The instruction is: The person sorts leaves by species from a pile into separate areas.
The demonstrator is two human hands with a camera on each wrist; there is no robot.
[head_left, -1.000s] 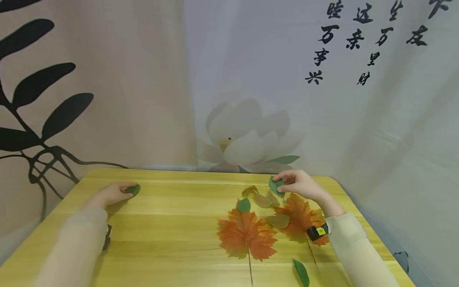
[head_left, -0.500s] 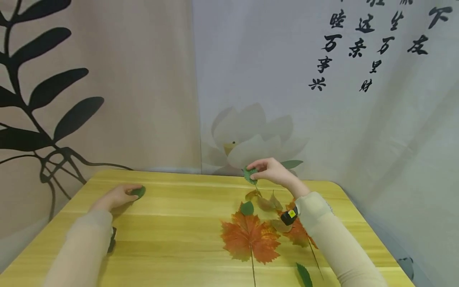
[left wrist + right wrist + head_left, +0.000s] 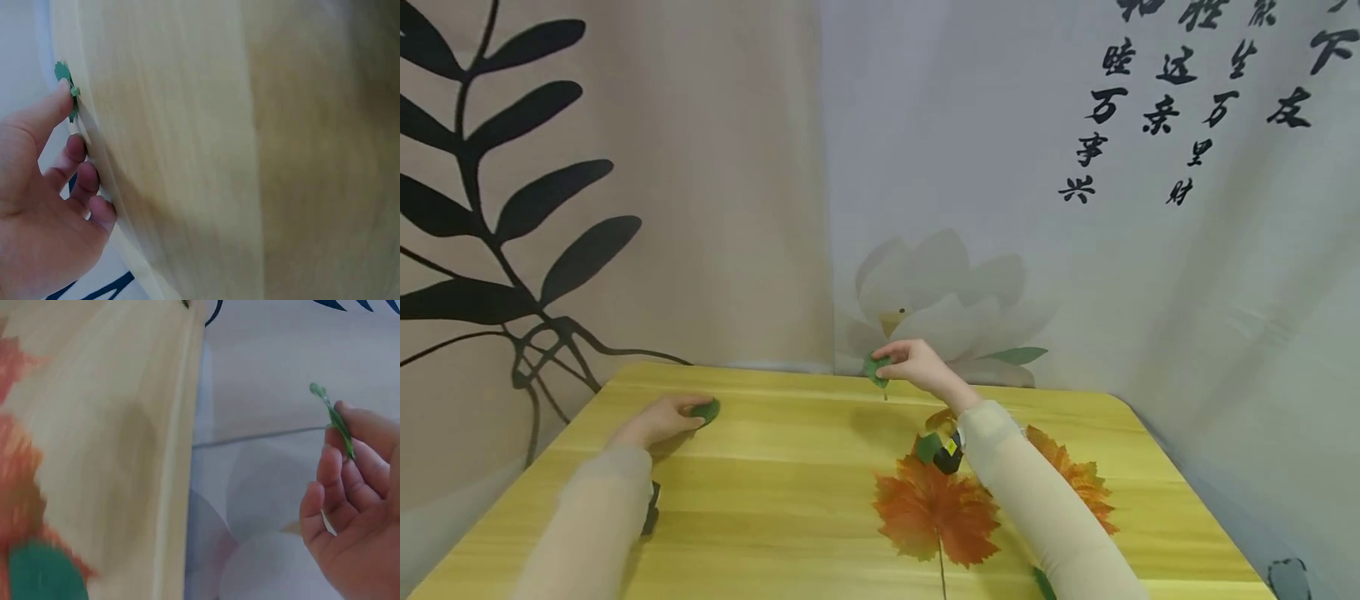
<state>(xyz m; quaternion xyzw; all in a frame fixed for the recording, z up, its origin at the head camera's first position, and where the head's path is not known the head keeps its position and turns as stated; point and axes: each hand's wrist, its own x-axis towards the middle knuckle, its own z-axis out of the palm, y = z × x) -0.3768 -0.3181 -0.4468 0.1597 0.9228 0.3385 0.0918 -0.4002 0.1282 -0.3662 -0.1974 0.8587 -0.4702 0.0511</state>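
Note:
My left hand is low over the far left of the table and pinches a green leaf between thumb and fingers. The left wrist view shows that leaf nearly edge-on at the thumb tip. Raised above the table's back edge, my right hand pinches a second green leaf with a short stem hanging down. In the right wrist view this leaf is seen from its side, between thumb and forefinger, the other fingers loosely bent.
An orange maple leaf with a small green leaf on its top lies right of centre. Another orange leaf is partly behind the right sleeve. A brownish leaf and a green leaf show beside the sleeve. A printed curtain stands behind the wooden table.
My right hand has moved left with its green leaf, away from the leaf pile, its sleeve now covering part of the pile. The left hand keeps its leaf in place. The head view has shifted slightly.

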